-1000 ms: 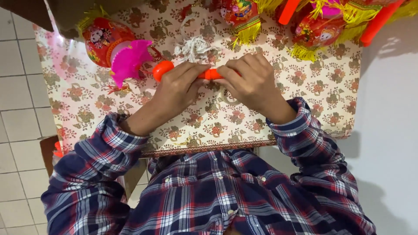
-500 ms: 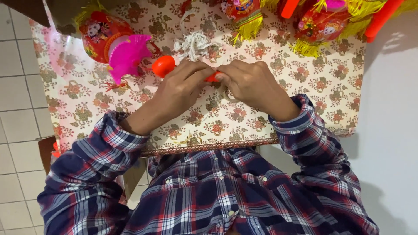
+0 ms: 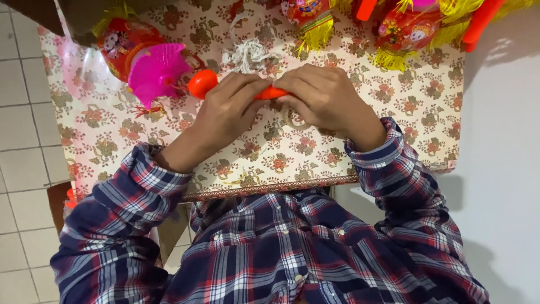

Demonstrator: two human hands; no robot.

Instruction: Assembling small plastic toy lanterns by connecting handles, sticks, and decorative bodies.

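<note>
1. Setting: a small craft or assembly spot, most likely home-based piecework on festive lanterns; the kind of room cannot be told for certain.
2. Counter [image 3: 140,146]: small, covered with a floral-patterned cloth edged in brown trim.
3. Stock on the far edge: several red lanterns with yellow tassels [image 3: 410,34], laid side by side like a batch.
4. Far left: another red lantern [image 3: 121,42] with a pink pleated fan-shaped part [image 3: 154,70].
5. Materials: a loose bundle of white string [image 3: 247,53] at the far middle.
6. Floor [image 3: 22,146]: plain pale tiles on the left.
7. Right: a bare white surface [image 3: 506,169].
</note>
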